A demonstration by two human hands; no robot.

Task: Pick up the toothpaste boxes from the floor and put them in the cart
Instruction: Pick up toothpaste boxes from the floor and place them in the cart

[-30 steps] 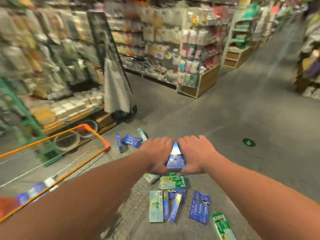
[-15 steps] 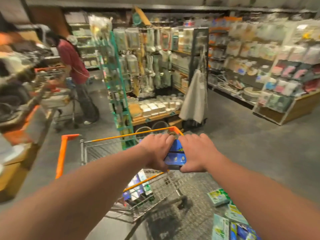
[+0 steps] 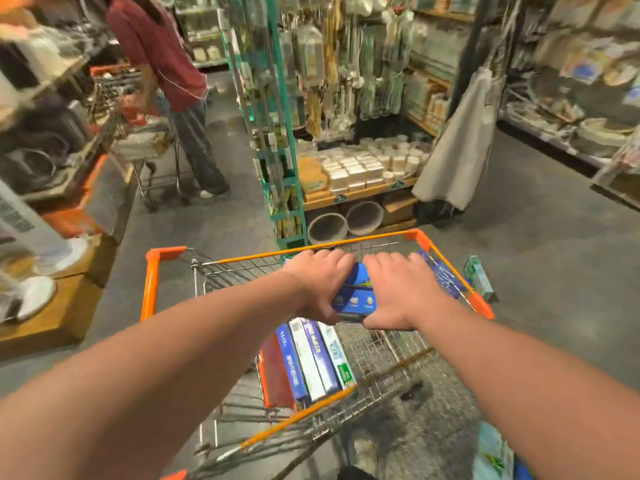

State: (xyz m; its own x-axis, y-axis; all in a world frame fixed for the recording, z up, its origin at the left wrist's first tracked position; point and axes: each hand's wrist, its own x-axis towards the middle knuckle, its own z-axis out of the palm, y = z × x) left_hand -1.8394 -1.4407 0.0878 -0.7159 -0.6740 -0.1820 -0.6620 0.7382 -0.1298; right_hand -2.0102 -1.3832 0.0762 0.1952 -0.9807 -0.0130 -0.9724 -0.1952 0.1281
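Carts: two. Orange-rimmed cart (image 3: 149, 292) close, second cart (image 3: 152, 147) beyond its far left corner.
Hands: two, left hand (image 3: 318, 289) and right hand (image 3: 398, 296), over cart.
Blue boxes (image 3: 356, 289) gripped between hands: at least two, stacked.
Upright boxes (image 3: 311, 362) inside cart: four, plus one red pack (image 3: 277, 372).
Green box (image 3: 479, 282) on floor right of cart: one.
Round tubs (image 3: 327, 228) beyond cart: two.
Other person (image 3: 162, 50): one.

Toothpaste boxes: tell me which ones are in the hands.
The blue stack, gripped between left hand and right hand over the cart; the row of boxes sits inside it, the green box lies on the floor.
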